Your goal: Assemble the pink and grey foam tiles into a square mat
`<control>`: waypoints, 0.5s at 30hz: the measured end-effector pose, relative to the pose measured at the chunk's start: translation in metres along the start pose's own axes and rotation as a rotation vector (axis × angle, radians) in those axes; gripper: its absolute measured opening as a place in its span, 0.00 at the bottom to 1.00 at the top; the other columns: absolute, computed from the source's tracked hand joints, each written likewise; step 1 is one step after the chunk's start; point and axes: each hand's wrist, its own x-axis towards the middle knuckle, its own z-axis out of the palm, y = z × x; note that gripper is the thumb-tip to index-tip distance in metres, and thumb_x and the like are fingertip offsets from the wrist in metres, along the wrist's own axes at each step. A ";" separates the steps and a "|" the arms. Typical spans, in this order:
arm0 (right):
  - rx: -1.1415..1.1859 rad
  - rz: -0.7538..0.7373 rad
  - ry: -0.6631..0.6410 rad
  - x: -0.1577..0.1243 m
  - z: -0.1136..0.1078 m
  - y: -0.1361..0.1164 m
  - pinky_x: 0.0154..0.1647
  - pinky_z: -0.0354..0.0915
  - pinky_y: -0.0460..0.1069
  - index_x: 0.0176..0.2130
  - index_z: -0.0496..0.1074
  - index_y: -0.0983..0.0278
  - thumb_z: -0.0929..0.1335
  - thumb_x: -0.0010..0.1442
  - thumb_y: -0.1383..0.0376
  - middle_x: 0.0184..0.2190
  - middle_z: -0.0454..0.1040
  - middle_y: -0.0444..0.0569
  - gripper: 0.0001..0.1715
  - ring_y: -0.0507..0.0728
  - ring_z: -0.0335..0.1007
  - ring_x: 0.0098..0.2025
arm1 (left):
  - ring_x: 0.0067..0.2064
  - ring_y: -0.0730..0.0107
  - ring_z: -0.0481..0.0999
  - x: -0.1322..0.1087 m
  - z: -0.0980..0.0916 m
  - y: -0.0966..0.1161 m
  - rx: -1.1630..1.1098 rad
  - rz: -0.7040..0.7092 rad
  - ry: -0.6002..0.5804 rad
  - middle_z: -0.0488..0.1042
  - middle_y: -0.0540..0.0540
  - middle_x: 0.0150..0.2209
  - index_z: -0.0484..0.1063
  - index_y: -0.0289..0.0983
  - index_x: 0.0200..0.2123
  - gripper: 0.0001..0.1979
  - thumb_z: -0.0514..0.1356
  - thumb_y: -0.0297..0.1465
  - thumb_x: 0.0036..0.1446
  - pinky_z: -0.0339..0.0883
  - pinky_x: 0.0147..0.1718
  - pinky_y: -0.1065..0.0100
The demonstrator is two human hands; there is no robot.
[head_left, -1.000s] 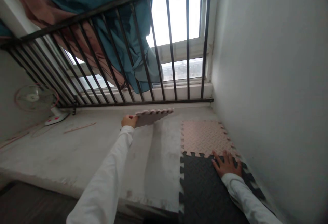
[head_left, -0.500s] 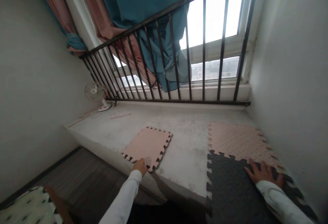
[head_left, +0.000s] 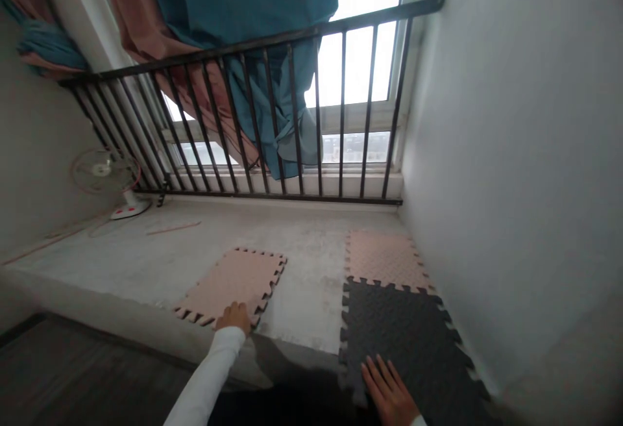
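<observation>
"How far along?"
"The right hand (head_left: 389, 392) lies open on the black mat (head_left: 403, 332), holding nothing; the left hand (head_left: 233, 317) bends over the loose pink mat (head_left: 238, 280) at its near corner, grip unclear; it lies on the ledge (head_left: 306, 299), unjoined; farther, the joined pink mat (head_left: 382, 254) meets the black one."
"The loose one's look?"
"Flat; toothed edges."

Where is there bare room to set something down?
Bare ledge shows between the loose pink tile and the black tile, and between the loose tile and the fan, around a thin strip. Crowded: beside the wall, under the joined pink tile and black tile, where the right hand rests.
</observation>
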 end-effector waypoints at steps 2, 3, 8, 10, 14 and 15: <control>-0.026 -0.036 -0.016 -0.006 -0.003 -0.001 0.53 0.52 0.54 0.50 0.63 0.60 0.59 0.46 0.71 0.50 0.65 0.44 0.30 0.58 0.60 0.50 | 0.49 0.56 0.63 -0.012 -0.002 0.033 0.024 0.150 0.027 0.65 0.35 0.48 0.65 0.31 0.44 0.18 0.49 0.26 0.48 0.57 0.45 0.58; -0.019 -0.035 -0.036 -0.011 -0.006 -0.002 0.52 0.53 0.54 0.51 0.62 0.59 0.59 0.47 0.70 0.50 0.65 0.44 0.29 0.58 0.60 0.50 | 0.50 0.59 0.62 -0.017 0.000 0.053 0.018 0.226 0.030 0.64 0.37 0.49 0.63 0.31 0.47 0.19 0.49 0.26 0.49 0.56 0.47 0.61; 0.228 0.116 -0.360 -0.020 -0.018 0.023 0.50 0.56 0.57 0.55 0.54 0.52 0.58 0.52 0.52 0.53 0.62 0.46 0.31 0.59 0.55 0.54 | 0.52 0.68 0.60 -0.021 0.026 0.164 -0.219 0.408 -0.069 0.65 0.43 0.50 0.64 0.33 0.47 0.21 0.53 0.30 0.48 0.49 0.51 0.72; 0.252 0.293 -0.538 -0.011 -0.018 0.057 0.50 0.56 0.58 0.56 0.53 0.53 0.56 0.53 0.50 0.55 0.57 0.48 0.31 0.60 0.52 0.56 | 0.52 0.67 0.61 -0.013 0.039 0.203 -0.268 0.401 -0.101 0.67 0.44 0.48 0.66 0.35 0.45 0.20 0.55 0.32 0.46 0.49 0.51 0.71; 0.126 0.718 -0.834 0.006 -0.008 0.119 0.51 0.53 0.62 0.54 0.56 0.52 0.57 0.54 0.51 0.57 0.54 0.50 0.28 0.64 0.48 0.57 | 0.51 0.63 0.63 0.010 0.057 0.254 -0.336 0.313 -0.128 0.69 0.44 0.46 0.67 0.38 0.42 0.17 0.54 0.35 0.48 0.51 0.50 0.64; 0.114 0.760 -0.863 0.007 -0.005 0.125 0.52 0.51 0.63 0.53 0.56 0.51 0.57 0.53 0.50 0.57 0.53 0.50 0.28 0.65 0.47 0.57 | 0.51 0.62 0.63 0.017 0.060 0.262 -0.355 0.284 -0.131 0.70 0.44 0.46 0.67 0.38 0.42 0.17 0.53 0.36 0.48 0.51 0.50 0.63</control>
